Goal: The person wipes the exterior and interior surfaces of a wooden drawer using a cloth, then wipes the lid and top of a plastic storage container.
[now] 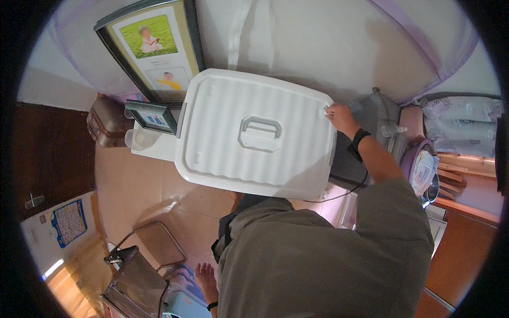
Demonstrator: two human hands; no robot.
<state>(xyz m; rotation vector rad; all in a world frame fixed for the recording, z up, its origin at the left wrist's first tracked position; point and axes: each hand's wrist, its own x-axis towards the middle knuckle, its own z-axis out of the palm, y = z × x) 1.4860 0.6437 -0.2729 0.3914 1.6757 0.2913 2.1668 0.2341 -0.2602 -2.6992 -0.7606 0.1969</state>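
Note:
A large white plastic storage box lid [222, 115] with lengthwise ridges lies in front of me, a folded grey handle [264, 125] at its middle. My right hand [342, 117] rests at the lid's far right corner. Its fingers are bunched around a small pale piece [328, 113], too small to identify. A black band circles that wrist. Down at my side hangs my left hand [205, 276], with nothing in it and its fingers slightly apart, away from the box. Grey latches [180, 120] show at the box's short ends; its walls are mostly hidden.
Behind the box leans a large picture frame [153, 51]. A small frame [153, 117] and a clear plastic cup [139, 139] stand to its left. A dark cabinet [362, 109] with a cable is at right. A metal-framed folding chair [159, 242] stands lower left.

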